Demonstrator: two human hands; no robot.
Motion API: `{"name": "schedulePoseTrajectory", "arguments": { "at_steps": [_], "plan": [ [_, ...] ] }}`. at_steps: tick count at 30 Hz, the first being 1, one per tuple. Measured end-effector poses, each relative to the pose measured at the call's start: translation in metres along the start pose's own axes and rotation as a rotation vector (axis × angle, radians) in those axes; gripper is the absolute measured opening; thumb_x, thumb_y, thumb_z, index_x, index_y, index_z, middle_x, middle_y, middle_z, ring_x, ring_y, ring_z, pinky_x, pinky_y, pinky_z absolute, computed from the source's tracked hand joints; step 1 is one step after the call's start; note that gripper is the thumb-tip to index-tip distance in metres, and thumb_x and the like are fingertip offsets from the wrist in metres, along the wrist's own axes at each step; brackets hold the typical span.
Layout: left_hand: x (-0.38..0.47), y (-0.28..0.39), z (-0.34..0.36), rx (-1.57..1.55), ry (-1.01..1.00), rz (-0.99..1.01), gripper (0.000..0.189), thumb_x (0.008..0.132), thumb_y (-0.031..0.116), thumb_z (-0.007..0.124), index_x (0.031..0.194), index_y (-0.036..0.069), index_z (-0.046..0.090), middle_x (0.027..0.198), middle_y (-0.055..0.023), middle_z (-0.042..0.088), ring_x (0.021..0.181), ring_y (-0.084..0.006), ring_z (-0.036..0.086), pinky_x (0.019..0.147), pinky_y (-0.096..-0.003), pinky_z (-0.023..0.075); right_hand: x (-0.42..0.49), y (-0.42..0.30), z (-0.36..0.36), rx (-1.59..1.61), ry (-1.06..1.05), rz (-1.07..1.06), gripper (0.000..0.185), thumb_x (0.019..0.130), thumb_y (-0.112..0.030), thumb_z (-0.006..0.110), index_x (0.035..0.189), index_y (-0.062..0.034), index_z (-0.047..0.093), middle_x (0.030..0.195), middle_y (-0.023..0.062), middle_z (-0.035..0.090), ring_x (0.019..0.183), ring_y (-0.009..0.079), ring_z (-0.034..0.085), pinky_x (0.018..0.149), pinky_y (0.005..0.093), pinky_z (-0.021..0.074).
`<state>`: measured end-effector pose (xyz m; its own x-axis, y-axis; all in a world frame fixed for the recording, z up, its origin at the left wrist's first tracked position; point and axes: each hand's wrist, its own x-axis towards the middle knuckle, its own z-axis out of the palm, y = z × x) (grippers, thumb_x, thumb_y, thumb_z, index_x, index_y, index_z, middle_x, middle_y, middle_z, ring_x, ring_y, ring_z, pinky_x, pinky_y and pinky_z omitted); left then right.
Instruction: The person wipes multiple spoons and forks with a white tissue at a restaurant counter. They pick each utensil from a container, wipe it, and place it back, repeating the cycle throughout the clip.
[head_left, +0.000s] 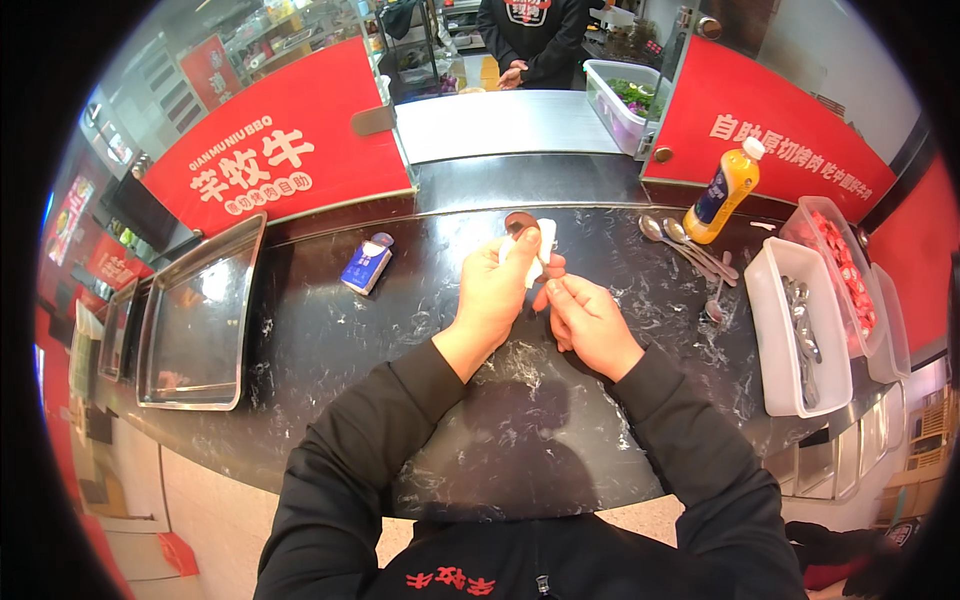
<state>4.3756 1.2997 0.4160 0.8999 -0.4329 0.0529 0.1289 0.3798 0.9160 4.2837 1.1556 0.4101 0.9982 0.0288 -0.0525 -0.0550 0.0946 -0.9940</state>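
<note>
Above the dark marbled counter, my left hand (491, 292) grips a metal spoon (523, 222) with its bowl pointing away from me. A white tissue (547, 238) is bunched around the spoon in the same hand. My right hand (592, 319) is closed just below and to the right, its thumb and forefinger pinching what looks like the spoon's handle; the fingers hide most of it. Several loose metal spoons (684, 244) lie on the counter to the right. Farther right, a white plastic bin (765, 330) holds more spoons (802, 330).
A blue tissue pack (367, 266) lies to the left, beside a large metal tray (191, 322). An orange drink bottle (724, 191) stands back right, near a clear bin (806, 214) of red-wrapped items. Across the counter, a person (532, 37) stands behind a steel surface (487, 124).
</note>
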Motion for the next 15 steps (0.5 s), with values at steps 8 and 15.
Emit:
{"name": "schedulePoseTrajectory", "arguments": {
  "at_steps": [8, 15],
  "plan": [
    [-0.0064, -0.0056, -0.0051, -0.048, 0.007, 0.062, 0.043, 0.112, 0.040, 0.059, 0.113, -0.002, 0.070, 0.106, -0.0143, 0.078, 0.092, -0.0191, 0.076, 0.080, -0.0332, 0.0598, -0.0022, -0.0040, -0.0001, -0.039, -0.002, 0.016, 0.039, 0.115, -0.034, 0.050, 0.097, -0.0039, 0.067, 0.061, -0.0052, 0.046, 0.053, 0.0050, 0.042, 0.052, 0.0257, 0.0406],
    [-0.0022, -0.0013, -0.0086, -0.104, -0.024, 0.145, 0.044, 0.117, 0.035, 0.046, 0.133, -0.002, 0.063, 0.128, -0.0143, 0.073, 0.105, -0.0228, 0.075, 0.090, -0.0356, 0.0591, 0.0012, 0.0022, 0.0001, -0.047, 0.144, -0.091, 0.038, 0.115, -0.033, 0.052, 0.093, -0.0047, 0.064, 0.064, -0.0054, 0.047, 0.057, 0.0053, 0.043, 0.056, 0.0249, 0.0392]
  ]
}}
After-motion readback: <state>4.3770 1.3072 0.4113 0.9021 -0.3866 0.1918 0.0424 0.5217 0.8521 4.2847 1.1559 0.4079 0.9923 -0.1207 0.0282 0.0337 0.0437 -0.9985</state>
